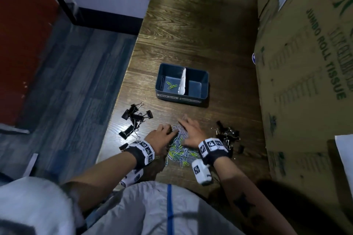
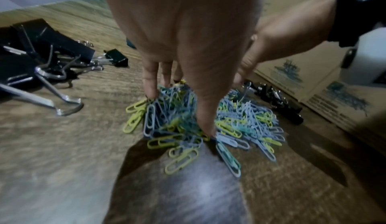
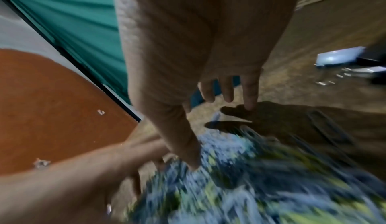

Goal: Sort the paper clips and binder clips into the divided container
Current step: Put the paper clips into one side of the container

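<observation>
- Paper clips: a loose heap of blue, green and yellow, lying on the table near its front edge, between both wrists.
- Left hand: fingers straight, tips pressed into the heap's left side; nothing is gripped.
- Right hand: fingers spread and relaxed over the heap's far right side; nothing is held.
- Advice: the heap is best raked together from both sides, then lifted in 1 cupped scoop.
- Binder clips: 2 black groups, left edge and right of the heap; to be kept out of the scoop.
- Divided container: farther back, mid-table; 2 compartments, the left holding a few paper clips and judged the proper target.
</observation>
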Demonstrator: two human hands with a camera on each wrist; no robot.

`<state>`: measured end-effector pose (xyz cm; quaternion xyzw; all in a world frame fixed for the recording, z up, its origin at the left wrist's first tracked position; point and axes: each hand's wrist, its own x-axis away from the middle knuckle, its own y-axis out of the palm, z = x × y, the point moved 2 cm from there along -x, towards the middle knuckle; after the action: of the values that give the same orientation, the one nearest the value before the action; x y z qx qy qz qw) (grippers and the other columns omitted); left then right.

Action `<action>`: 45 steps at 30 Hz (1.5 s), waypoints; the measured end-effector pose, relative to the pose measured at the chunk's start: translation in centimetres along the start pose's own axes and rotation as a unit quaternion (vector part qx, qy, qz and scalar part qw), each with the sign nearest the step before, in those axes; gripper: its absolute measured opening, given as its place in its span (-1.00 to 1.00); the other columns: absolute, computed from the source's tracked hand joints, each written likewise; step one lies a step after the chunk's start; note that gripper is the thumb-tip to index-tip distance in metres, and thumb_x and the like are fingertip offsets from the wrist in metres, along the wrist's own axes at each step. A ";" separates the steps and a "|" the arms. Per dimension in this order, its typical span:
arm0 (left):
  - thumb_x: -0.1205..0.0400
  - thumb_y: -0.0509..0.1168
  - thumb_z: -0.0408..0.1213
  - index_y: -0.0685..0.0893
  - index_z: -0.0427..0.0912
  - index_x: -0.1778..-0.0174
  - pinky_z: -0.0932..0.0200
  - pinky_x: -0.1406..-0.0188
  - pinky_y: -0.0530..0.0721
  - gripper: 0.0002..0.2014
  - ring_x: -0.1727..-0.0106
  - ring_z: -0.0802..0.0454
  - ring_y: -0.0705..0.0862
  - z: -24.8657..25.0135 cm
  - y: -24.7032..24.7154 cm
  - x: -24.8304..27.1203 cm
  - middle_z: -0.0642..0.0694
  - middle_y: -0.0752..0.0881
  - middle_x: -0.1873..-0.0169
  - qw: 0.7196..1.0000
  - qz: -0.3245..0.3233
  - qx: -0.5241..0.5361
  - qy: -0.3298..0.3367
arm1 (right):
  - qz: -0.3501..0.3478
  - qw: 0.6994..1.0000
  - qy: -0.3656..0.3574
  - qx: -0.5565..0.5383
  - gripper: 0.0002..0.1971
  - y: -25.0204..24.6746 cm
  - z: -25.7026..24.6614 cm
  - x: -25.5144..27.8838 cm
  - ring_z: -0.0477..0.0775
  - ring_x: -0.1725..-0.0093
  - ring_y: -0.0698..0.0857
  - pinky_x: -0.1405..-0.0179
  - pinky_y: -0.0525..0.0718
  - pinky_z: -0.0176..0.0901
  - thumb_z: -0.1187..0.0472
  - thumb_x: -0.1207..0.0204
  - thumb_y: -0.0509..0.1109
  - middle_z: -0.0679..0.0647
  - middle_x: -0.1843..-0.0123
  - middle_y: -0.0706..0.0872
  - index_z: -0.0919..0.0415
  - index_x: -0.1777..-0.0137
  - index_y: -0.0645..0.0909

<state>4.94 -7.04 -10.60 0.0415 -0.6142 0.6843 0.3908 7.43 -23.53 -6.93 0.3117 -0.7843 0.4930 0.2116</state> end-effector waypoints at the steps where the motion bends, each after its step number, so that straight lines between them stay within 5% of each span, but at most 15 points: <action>1: -0.39 0.56 -0.20 0.01 0.05 -0.64 -0.10 -0.08 0.69 0.02 -0.40 -0.25 0.34 0.0 0.2 0.1 -0.24 0.22 -0.52 1.000 0.009 -0.001 0.000 | -0.031 0.999 -0.006 0.034 0.04 1.0 0.4 0.4 0.23 -0.74 -0.06 -0.64 0.20 0.36 0.28 -0.35 0.57 -0.05 -0.79 -0.11 -0.23 -0.71 0.06; 4: -0.48 0.46 -0.38 0.12 -0.04 -0.63 -0.03 0.05 0.73 -0.13 -0.36 -0.24 0.38 0.2 0.0 0.5 -0.25 0.28 -0.45 0.999 0.033 0.018 0.012 | -0.014 0.994 -0.039 0.104 -0.07 3.1 1.0 1.0 0.25 -0.72 0.02 -0.61 0.29 0.31 0.39 -0.41 0.48 -0.01 -0.79 -0.02 -0.13 -0.71 0.15; 8: -0.49 0.38 -0.57 0.37 -0.15 -0.49 0.07 0.03 0.71 -0.35 -0.21 -0.18 0.54 0.7 -0.8 1.4 -0.27 0.49 -0.29 0.996 0.075 0.047 0.008 | 0.098 0.991 -0.050 0.080 -0.30 4.0 0.9 1.4 0.22 -0.62 0.33 -0.61 0.36 0.10 0.50 -0.46 0.42 0.08 -0.60 0.43 0.05 -0.59 0.45; 15: -0.65 0.28 -0.45 0.66 -0.17 -0.10 0.17 0.17 0.71 -0.84 0.24 -0.02 0.68 0.7 -3.2 1.9 -0.06 0.70 0.18 0.988 0.097 0.116 -0.021 | 0.123 0.991 -0.026 0.034 -0.52 2.6 1.1 2.2 0.23 -0.38 0.64 -0.39 0.61 0.08 0.33 -0.49 0.56 0.14 -0.41 0.68 0.09 -0.42 0.65; 19: -0.64 0.30 -0.49 0.69 -0.09 -0.03 0.20 0.23 0.74 -0.79 0.25 0.01 0.72 0.5 -4.0 2.2 -0.08 0.72 0.22 0.980 0.124 0.150 -0.047 | 0.122 0.992 0.006 -0.012 -0.61 1.6 1.5 2.7 0.24 -0.27 0.72 -0.32 0.65 0.12 0.17 -0.50 0.57 0.16 -0.31 0.75 0.07 -0.34 0.71; 24: -0.62 0.33 -0.45 0.70 -0.08 -0.07 0.22 0.32 0.73 -0.79 0.35 0.05 0.70 0.4 -5.7 2.4 -0.06 0.74 0.27 0.966 0.187 0.172 -0.044 | 0.157 0.986 0.022 -0.043 -0.75 0.3 1.7 3.5 0.20 -0.25 0.74 -0.41 0.59 0.07 0.24 -0.51 0.55 0.13 -0.33 0.74 0.16 -0.19 0.78; 28: -0.54 0.39 -0.54 0.72 -0.13 -0.09 0.23 0.27 0.78 -0.72 0.23 0.08 0.78 -0.1 -7.9 2.3 -0.07 0.79 0.17 0.949 0.232 0.211 -0.014 | 0.175 0.983 0.015 -0.049 -0.84 -0.3 1.7 3.5 0.08 -0.03 0.81 -0.14 0.78 0.08 0.26 -0.45 0.62 0.11 -0.13 0.84 0.09 -0.02 0.84; 33: -0.58 0.34 -0.56 0.76 -0.19 -0.05 0.53 0.26 0.66 -0.76 0.22 0.30 0.73 -1.2 -13.2 1.8 0.06 0.75 0.22 0.912 0.298 0.279 -0.028 | 0.210 0.973 -0.001 -0.098 -0.90 -2.7 1.0 4.4 -0.07 0.14 0.81 -0.07 0.77 -0.11 0.31 -0.41 0.64 0.06 0.10 0.88 0.13 0.12 0.87; 36: -0.56 0.42 -0.49 0.78 -0.15 0.00 0.39 0.12 0.70 -0.81 0.21 0.23 0.72 -2.6 -16.9 0.7 0.03 0.80 0.19 0.891 0.356 0.277 -0.045 | 0.223 0.969 -0.004 -0.105 -0.89 -4.3 0.1 4.9 -0.09 0.09 0.79 -0.08 0.67 -0.24 0.29 -0.38 0.65 0.03 0.07 0.88 0.13 0.11 0.86; 39: -0.55 0.43 -0.47 0.79 -0.16 0.03 0.30 0.13 0.68 -0.84 0.19 0.14 0.72 -3.8 -19.7 -1.0 -0.04 0.81 0.19 0.875 0.394 0.276 -0.062 | 0.236 0.966 -0.030 -0.101 -0.88 -6.2 -1.2 5.2 -0.06 -0.02 0.77 -0.23 0.66 -0.14 0.26 -0.39 0.65 0.03 0.03 0.87 0.10 0.09 0.86; 45: -0.54 0.47 -0.39 0.73 -0.17 -0.08 0.04 0.00 0.76 -0.79 0.10 -0.04 0.76 -5.1 -20.5 -4.2 -0.14 0.81 0.09 0.889 0.359 0.266 -0.099 | 0.294 0.944 -0.100 -0.115 -0.92 -11.8 -4.5 5.1 -0.15 0.07 0.70 -0.11 0.63 -0.27 0.27 -0.44 0.62 0.03 0.10 0.86 0.17 0.09 0.87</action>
<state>21.97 -5.82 2.48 -0.0123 -0.4180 0.9079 0.0299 12.07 -24.69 5.81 0.0885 -0.9095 0.4059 0.0121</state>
